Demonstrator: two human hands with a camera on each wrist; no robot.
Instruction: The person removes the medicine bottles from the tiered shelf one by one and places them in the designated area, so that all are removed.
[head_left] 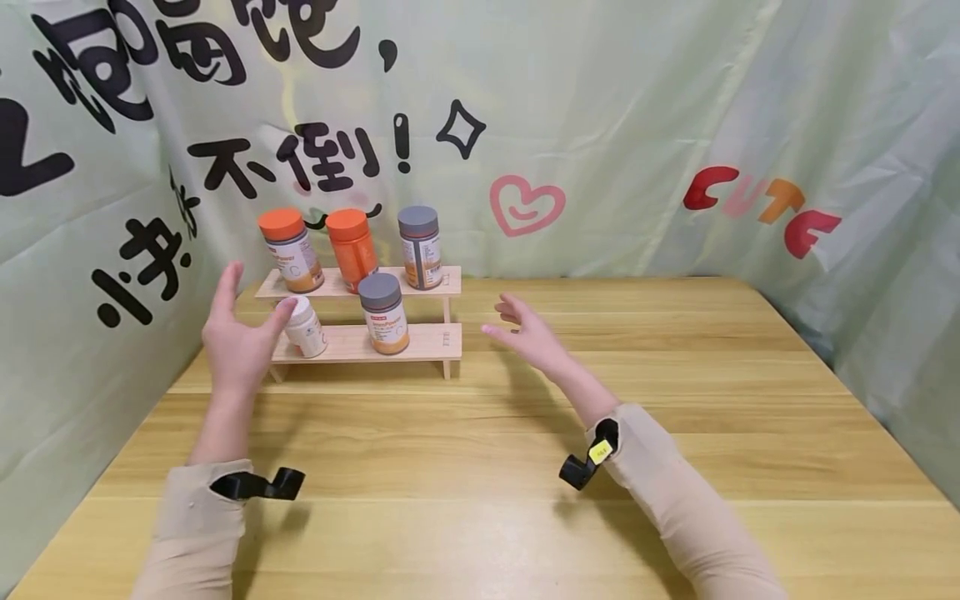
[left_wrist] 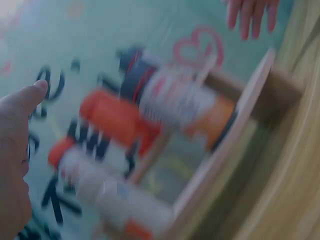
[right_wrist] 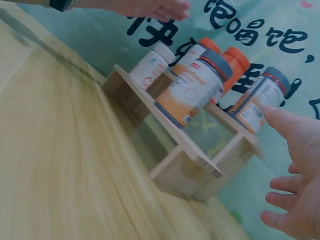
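My left hand (head_left: 238, 342) is raised at the left end of a two-tier wooden rack (head_left: 343, 343), fingers and thumb spread, holding nothing. Its thumb overlaps the cap of a small white bottle (head_left: 307, 332) on the lower tier in the head view. Beside that bottle stands a grey-capped supplement bottle (head_left: 386, 321). The upper tier carries an orange-capped bottle (head_left: 297, 260), an all-orange bottle (head_left: 352, 252) and another grey-capped bottle (head_left: 422, 254). Right of the rack, above the table, my right hand (head_left: 534, 337) has its fingers loosely extended with nothing in them.
The rack stands near the back left of a wood-grain table (head_left: 465, 467). A pale green printed curtain (head_left: 615, 100) hangs behind the table and along its sides. Each wrist wears a black camera strap (head_left: 243, 485) over a beige sleeve.
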